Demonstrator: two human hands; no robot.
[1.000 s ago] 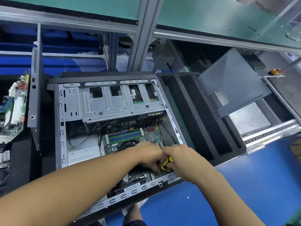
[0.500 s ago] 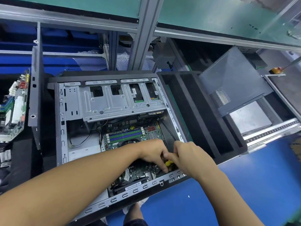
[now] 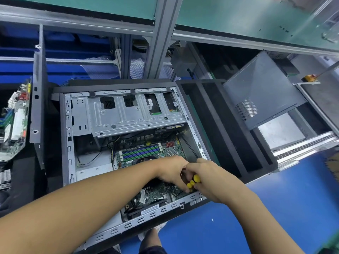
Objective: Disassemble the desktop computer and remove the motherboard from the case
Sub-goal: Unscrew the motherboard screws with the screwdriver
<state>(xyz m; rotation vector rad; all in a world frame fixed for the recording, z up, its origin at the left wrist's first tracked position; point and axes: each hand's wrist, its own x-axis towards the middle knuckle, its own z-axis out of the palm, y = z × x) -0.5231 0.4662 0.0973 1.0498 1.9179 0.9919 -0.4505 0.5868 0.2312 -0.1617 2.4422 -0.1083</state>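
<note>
The open desktop case (image 3: 68, 143) lies on its side before me, its silver drive cage (image 3: 128, 114) across the far half. The green motherboard (image 3: 146, 153) sits inside, with blue and green memory slots showing. Both my hands meet over the board's near right corner. My right hand (image 3: 211, 178) grips a yellow-handled screwdriver (image 3: 193, 181), its tip hidden among the fingers. My left hand (image 3: 172, 171) has its fingers curled down beside the screwdriver, touching its lower part. What lies under the fingertips is hidden.
A black foam tray (image 3: 229, 129) with long slots stands right of the case. A removed grey side panel (image 3: 262, 88) leans beyond it. Another circuit board (image 3: 14, 125) rests at the far left beside an upright grey panel (image 3: 37, 92). Blue surface (image 3: 275, 208) lies near right.
Both hands have stayed over the same corner of the board. More of the yellow handle shows between the hands now than half a second ago.
</note>
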